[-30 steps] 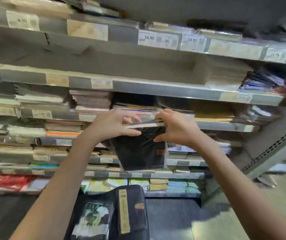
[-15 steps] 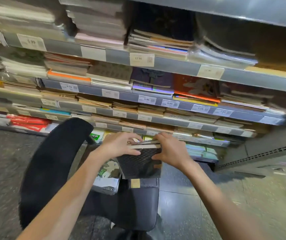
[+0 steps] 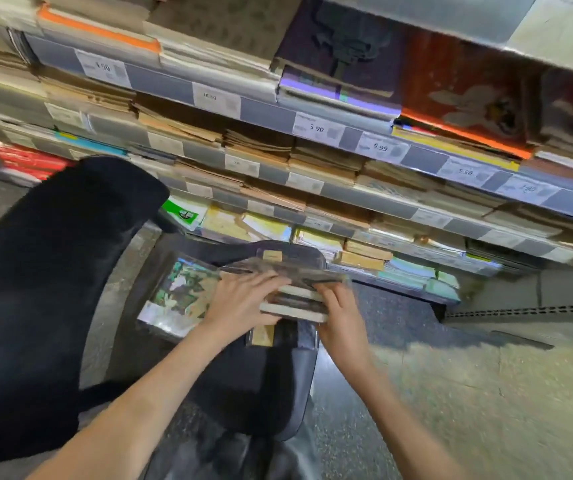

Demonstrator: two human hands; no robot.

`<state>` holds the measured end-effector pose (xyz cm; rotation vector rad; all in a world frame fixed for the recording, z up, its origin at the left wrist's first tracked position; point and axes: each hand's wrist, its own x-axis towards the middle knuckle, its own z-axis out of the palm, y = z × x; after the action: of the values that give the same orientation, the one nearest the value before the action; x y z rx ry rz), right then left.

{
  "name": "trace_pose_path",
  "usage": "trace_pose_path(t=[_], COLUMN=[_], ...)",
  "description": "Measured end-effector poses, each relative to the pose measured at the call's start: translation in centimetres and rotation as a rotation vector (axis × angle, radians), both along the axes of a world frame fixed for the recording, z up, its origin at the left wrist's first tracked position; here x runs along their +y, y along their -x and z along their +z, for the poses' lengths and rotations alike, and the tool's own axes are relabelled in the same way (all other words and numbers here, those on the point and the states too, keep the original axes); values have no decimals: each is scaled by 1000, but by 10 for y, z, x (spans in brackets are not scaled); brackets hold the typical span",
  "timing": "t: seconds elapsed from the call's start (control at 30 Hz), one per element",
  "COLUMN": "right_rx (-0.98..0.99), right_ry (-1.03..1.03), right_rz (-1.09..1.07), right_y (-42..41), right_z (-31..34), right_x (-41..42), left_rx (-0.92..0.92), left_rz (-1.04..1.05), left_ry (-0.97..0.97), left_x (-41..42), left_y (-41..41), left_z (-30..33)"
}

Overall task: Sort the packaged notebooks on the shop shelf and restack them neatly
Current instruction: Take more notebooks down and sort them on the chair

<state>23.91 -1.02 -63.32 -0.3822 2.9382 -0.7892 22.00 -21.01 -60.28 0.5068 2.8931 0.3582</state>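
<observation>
At centre frame, your left hand [image 3: 243, 299] and right hand [image 3: 342, 315] grip opposite ends of a small stack of packaged notebooks [image 3: 295, 299], fingers curled round it, held low over a dark chair seat [image 3: 261, 382] below the shop shelf [image 3: 364, 194].

Grey metal shelving [image 3: 271, 114] with price labels [image 3: 318, 128], black office chair [image 3: 46, 289], speckled stone floor [image 3: 486, 410]

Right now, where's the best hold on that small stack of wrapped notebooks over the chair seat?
Probably by its two short ends, one hand from each side, as the left hand and right hand grip the notebook stack now: it lies flat and the wrap looks slippery.
</observation>
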Motion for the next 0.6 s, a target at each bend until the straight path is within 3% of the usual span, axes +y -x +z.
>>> trace_pose_path(t=[0.13,0.27,0.4,0.5,0.6], right_rx=[-78,-163,-432,-358,-259], right_ry=[42,-15,-139,-156,-147], right_rz=[29,172,251,181,-3], right_y=[-46,-81,-101,-97,-76], right_z=[-30,-56,-80,-87,-90], right_x=[21,27,31,26,23], left_rx=[31,-194,-314,-329,-172], left_rz=[-79,-71,-96,-94,-22], left_ry=[-66,80,135,133,62], left_x=[18,25,22,25,26], left_y=[-44,-78,-93,-96,-84], left_z=[-41,-70,-93,-101,-104])
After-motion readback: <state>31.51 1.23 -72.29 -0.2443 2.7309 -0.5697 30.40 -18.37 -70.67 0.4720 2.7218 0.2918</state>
